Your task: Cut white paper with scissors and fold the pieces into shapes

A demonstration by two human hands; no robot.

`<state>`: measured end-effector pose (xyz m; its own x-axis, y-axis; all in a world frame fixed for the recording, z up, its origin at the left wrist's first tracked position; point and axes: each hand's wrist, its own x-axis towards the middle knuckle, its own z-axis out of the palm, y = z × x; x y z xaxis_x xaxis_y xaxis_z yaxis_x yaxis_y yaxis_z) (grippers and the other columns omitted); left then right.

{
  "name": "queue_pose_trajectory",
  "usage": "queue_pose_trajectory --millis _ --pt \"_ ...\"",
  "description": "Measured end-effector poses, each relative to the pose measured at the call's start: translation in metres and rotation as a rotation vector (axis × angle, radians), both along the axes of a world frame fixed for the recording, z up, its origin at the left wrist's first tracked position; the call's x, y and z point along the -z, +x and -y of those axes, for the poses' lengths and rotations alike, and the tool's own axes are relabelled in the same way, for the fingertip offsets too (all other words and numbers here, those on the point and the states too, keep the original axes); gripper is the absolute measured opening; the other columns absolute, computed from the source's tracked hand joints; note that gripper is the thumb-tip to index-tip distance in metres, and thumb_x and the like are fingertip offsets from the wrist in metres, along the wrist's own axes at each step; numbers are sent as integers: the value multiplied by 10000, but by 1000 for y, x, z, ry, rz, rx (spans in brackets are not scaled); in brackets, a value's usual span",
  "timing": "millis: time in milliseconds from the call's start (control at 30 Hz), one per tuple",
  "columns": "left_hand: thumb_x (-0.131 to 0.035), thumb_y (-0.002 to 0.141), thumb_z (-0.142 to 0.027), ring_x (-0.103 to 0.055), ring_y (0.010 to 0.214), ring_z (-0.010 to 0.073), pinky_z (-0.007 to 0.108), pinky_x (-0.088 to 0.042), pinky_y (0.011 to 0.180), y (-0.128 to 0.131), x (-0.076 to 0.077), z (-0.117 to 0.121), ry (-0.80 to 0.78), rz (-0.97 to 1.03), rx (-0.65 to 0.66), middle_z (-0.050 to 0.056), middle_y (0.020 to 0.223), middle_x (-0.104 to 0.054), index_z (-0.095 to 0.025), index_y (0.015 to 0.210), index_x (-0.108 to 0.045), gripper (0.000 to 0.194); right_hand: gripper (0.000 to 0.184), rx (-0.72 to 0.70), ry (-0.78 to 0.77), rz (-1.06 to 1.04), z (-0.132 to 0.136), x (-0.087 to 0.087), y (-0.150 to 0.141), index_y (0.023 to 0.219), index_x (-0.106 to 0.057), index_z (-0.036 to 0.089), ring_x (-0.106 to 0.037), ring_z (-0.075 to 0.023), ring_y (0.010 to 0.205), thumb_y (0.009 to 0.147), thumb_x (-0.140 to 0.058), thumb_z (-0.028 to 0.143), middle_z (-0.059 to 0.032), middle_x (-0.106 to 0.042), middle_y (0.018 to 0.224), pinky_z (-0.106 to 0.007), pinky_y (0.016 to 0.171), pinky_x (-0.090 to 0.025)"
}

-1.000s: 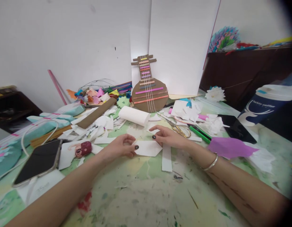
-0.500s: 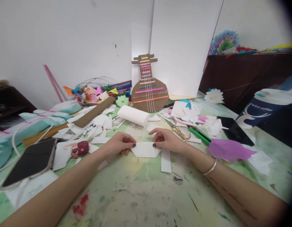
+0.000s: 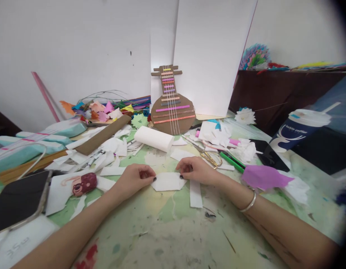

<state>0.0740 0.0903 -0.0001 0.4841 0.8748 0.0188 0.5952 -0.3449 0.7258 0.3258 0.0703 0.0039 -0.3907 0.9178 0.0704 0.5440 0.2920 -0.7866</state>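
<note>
Between my hands is a small folded piece of white paper (image 3: 167,181), low over the table, with its lower corners slanted. My left hand (image 3: 139,177) pinches its left end between thumb and fingers. At the right end, my right hand (image 3: 195,170) grips it with the thumb in front and the fingers curled behind. A white paper strip (image 3: 195,195) lies on the table just below my right hand. Behind the hands rests a white paper roll (image 3: 154,138). The fingertips of both hands are partly hidden by the paper.
A brown cardboard lute (image 3: 173,112) leans upright at the back. Gold-handled scissors (image 3: 212,158), a green pen (image 3: 231,161) and purple paper (image 3: 265,176) lie to the right. A coffee cup (image 3: 297,130) stands far right. A phone (image 3: 20,198) and paper scraps (image 3: 112,171) are on the left.
The view has shifted slightly to the right. The paper's upper edge now looks bowed and its outline more angled, while both hands still hold its ends.
</note>
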Motion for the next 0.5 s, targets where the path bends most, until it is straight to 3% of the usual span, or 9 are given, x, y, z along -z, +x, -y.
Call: queue_pose_trajectory --millis 233,500 --pt "-590 689 -273 -495 567 138 216 -355 510 1 -1 1 -27 33 23 0 617 -606 -175 752 -677 146 145 40 0 17 5 2 -4 750 -673 154 -498 -85 573 656 -580 95 16 -605 638 -196 551 -391" --pt "-582 691 -259 -457 533 119 205 -336 485 0 -2 2 30 26 4 -11 594 -585 -182 733 -673 127 171 69 223 16 12 12 -4 750 -692 178 -547 -120 689 671 -577 79 -18 -640 732 -224 638 -417"
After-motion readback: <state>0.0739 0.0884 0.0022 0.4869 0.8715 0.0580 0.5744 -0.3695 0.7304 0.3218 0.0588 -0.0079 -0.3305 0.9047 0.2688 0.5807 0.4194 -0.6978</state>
